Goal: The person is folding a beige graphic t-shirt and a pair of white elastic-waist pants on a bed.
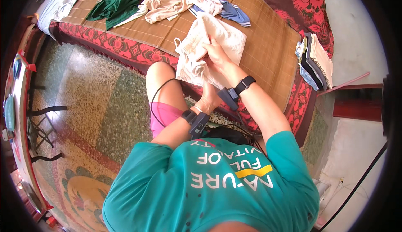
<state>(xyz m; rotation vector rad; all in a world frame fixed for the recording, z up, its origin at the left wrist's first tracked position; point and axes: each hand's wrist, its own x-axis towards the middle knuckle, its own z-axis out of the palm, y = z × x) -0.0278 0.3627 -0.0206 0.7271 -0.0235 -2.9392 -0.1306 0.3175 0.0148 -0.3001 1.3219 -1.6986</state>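
Note:
A cream-white garment (228,39) with a bunched edge and a thin loop at its left lies in front of me, partly over the bed's front edge. My right hand (220,57) grips the fabric near its middle, fingers bent into the cloth. Lower down, my left hand (210,96) holds the near edge, its thumb up against the folds and its other fingers mostly hidden. Whether the garment is a top or shorts I cannot tell. Each wrist wears a black strap with a small dark device.
A woven mat (268,60) covers the bed over a red floral sheet (113,41). Loose clothes lie at the back: a dark green garment (121,1), a beige one (165,6) and a blue one (234,14). A folded clothes stack (316,62) sits at the right edge.

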